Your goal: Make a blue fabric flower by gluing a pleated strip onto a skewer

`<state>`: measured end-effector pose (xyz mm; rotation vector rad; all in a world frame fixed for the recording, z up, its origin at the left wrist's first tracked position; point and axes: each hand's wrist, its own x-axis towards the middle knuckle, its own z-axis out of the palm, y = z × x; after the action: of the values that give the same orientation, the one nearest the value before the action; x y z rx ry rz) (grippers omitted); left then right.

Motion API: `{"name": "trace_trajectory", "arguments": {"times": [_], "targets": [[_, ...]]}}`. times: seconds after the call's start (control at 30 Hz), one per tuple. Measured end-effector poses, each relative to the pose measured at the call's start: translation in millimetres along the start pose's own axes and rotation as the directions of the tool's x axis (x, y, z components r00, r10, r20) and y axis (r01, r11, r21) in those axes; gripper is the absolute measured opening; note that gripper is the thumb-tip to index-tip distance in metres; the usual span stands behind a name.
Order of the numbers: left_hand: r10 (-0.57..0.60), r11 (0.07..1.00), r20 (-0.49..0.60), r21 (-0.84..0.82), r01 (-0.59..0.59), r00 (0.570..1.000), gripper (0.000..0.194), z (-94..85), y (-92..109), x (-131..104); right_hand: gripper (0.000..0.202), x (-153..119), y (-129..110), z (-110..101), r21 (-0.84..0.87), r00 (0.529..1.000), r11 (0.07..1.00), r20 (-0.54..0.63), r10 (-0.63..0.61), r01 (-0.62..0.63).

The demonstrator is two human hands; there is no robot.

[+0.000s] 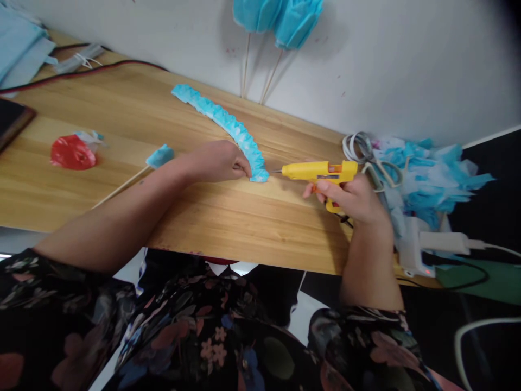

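My right hand (352, 198) grips a yellow hot glue gun (317, 171) by its handle, with fingers at the orange trigger. The gun's metal nozzle points left, close to the near end of a pleated light-blue strip (228, 119). Whether the nozzle touches the strip, I cannot tell. My left hand (220, 162) is closed at that same end, fingertips on the strip's edge; part of the fingers is hidden. From there the strip curves away to the far left across the wooden table (244, 228). Beside my left forearm lies a thin stick with a small blue tip (160, 156).
Two blue paper-like flowers (299, 24) on sticks lean against the wall. Scissors (382, 171) and a heap of blue and white scraps (435, 174) sit at right, near a white power strip (413, 250). A red crumpled wrapper (73, 152) lies at left.
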<state>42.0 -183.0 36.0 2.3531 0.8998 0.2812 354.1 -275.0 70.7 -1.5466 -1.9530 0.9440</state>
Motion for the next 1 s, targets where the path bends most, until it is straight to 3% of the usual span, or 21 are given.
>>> {"name": "trace_trajectory", "arguments": {"times": [0.07, 0.3, 0.67, 0.83, 1.0], "targets": [[0.01, 1.0, -0.004, -0.008, -0.01, 1.0, 0.031, 0.5, -1.2, 0.4, 0.031, 0.7, -1.6, 4.8, 0.037, 0.999, 0.999, 0.013, -0.036, 0.035], [-0.009, 0.999, 0.015, -0.035, 0.009, 1.0, 0.033, -0.4, 2.0, -1.1, 0.036, 7.9, -14.9, 19.5, -0.102, 0.988, 0.984, 0.065, -0.141, 0.147], [-0.008, 0.999, 0.022, -0.031, 0.009, 1.0, 0.032, 0.8, -1.7, 0.9, 0.034, 5.7, -15.6, 23.3, -0.092, 0.991, 0.988, 0.06, -0.117, 0.122], [-0.053, 0.998, 0.033, -0.015, 0.054, 0.998, 0.034, 0.2, 1.1, 0.8, 0.031, 5.8, -5.9, 20.8, 0.087, 0.995, 0.992, 0.04, -0.096, 0.092], [-0.068, 0.997, 0.044, -0.026, 0.069, 0.997, 0.034, -0.6, 3.2, 0.0, 0.037, 4.8, -3.1, 20.8, 0.408, 0.988, 0.906, -0.148, -0.055, 0.111]]}}
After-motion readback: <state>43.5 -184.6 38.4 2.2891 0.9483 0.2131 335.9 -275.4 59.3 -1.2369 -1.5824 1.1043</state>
